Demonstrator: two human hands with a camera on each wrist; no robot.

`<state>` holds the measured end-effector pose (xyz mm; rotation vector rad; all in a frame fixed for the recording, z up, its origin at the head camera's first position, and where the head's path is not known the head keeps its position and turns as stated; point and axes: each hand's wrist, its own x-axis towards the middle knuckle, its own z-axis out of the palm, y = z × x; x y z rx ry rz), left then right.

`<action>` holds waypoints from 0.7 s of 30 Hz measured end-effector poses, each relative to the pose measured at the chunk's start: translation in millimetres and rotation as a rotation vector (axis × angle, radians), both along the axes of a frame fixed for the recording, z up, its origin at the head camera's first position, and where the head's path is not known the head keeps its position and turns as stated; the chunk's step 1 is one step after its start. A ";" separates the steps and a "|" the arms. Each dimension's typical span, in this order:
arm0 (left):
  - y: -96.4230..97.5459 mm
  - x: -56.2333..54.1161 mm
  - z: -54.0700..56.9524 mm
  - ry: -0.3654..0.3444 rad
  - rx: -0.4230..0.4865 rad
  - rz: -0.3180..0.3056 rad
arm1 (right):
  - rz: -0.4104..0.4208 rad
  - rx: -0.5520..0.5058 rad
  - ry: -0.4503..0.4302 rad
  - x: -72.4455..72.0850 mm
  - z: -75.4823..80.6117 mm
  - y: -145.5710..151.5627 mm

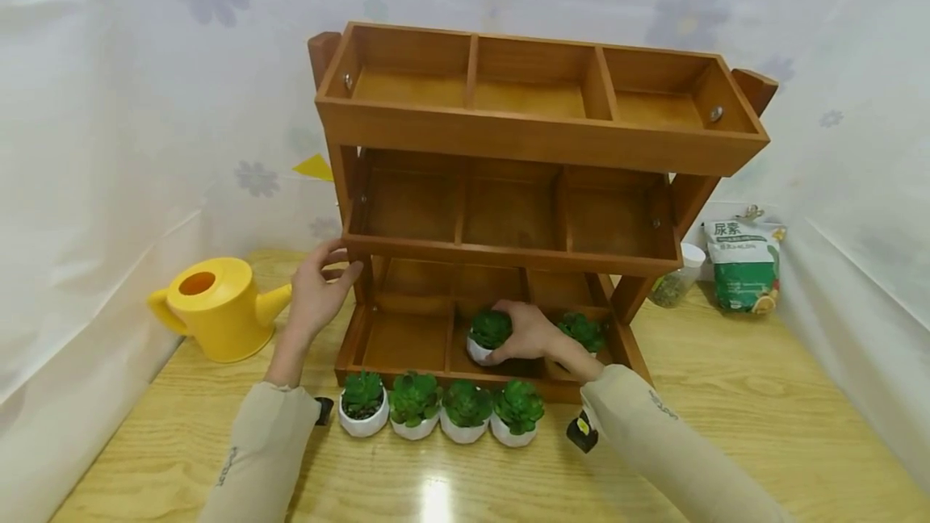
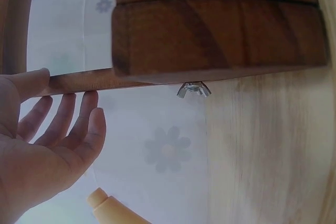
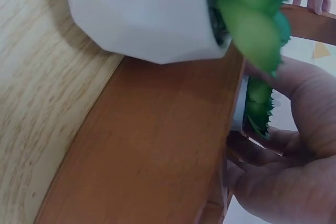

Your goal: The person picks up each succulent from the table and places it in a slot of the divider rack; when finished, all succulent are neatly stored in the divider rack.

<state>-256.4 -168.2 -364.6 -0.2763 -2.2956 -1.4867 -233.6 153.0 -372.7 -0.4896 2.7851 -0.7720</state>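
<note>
My right hand (image 1: 528, 331) grips a small potted succulent (image 1: 491, 330) in a white pot, within the middle compartment of the bottom tier of a wooden plant stand (image 1: 538, 134). In the right wrist view, fingers and thumb curl about that succulent (image 3: 258, 103), partly hidden behind the front board. With its thumb on one side and fingers on the other, my left hand (image 2: 55, 129) holds the stand's left upright (image 2: 79, 81). Another succulent (image 1: 581, 331) sits in the bottom right compartment, partly behind my right wrist. Several succulents in white pots (image 1: 465, 426) line up before the stand.
A yellow watering can (image 1: 224, 311) stands left of the stand, its spout near my left forearm. At the right are a white-lidded jar (image 1: 676, 281) and a green-and-white bag (image 1: 744, 269). A wing nut (image 2: 193, 88) protrudes from the stand's side.
</note>
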 end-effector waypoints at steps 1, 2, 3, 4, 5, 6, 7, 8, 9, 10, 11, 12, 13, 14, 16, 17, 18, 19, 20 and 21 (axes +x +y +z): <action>0.2 -0.1 0.3 -0.002 0.000 -0.003 | 0.000 -0.006 -0.002 0.4 1.6 0.9; 0.5 -0.1 0.6 -0.004 0.000 -0.004 | -0.005 -0.019 -0.009 0.9 3.7 1.9; 0.8 -0.5 0.9 -0.005 0.001 -0.006 | -0.008 -0.033 -0.013 1.5 6.5 3.4; 1.1 -0.9 1.2 -0.005 0.004 -0.007 | -0.011 -0.051 -0.019 2.4 10.3 5.1; 1.3 -0.6 1.5 -0.006 0.005 -0.007 | -0.010 -0.071 -0.030 3.4 14.5 7.4; 1.5 -0.8 1.6 -0.003 0.008 -0.007 | -0.015 -0.102 -0.046 4.6 19.1 9.6; 1.5 -0.8 1.6 0.000 0.010 -0.006 | -0.016 -0.132 -0.055 5.7 23.1 12.3; 1.5 -0.9 1.5 0.002 0.012 -0.005 | -0.019 -0.156 -0.065 7.0 27.3 15.4; 1.2 -1.1 1.2 0.003 0.013 -0.002 | -0.021 -0.177 -0.075 8.6 31.3 18.7; 0.9 -1.0 0.8 0.002 0.012 0.001 | -0.025 -0.201 -0.082 10.1 34.6 22.1; 0.5 -0.8 0.5 0.002 0.010 0.003 | -0.032 -0.225 -0.086 11.9 37.1 25.5; 0.3 -1.0 0.2 0.004 0.009 0.007 | -0.040 -0.249 -0.081 14.0 39.3 28.6; 0.2 -0.5 0.3 0.004 0.007 0.008 | -0.044 -0.260 -0.063 16.6 40.6 31.9; 0.1 -0.2 0.4 0.006 0.005 0.008 | -0.052 -0.275 -0.048 20.0 42.1 35.0; 0.4 0.2 0.6 0.013 0.003 0.007 | -0.058 -0.314 -0.012 28.4 43.2 40.6; 0.6 0.3 0.7 0.017 0.002 0.006 | -0.063 -0.335 0.001 33.3 43.3 43.0; 0.7 0.1 0.8 0.019 0.002 0.005 | -0.068 -0.356 0.011 38.4 42.7 45.0; 0.5 0.0 0.7 0.022 0.001 0.004 | -0.073 -0.375 0.016 43.2 41.3 46.2; 0.1 -0.9 0.5 0.024 0.002 0.005 | -0.084 -0.398 0.014 47.7 39.7 46.7; -0.3 -1.8 0.4 0.026 0.003 0.007 | -0.094 -0.414 0.011 51.6 37.4 46.8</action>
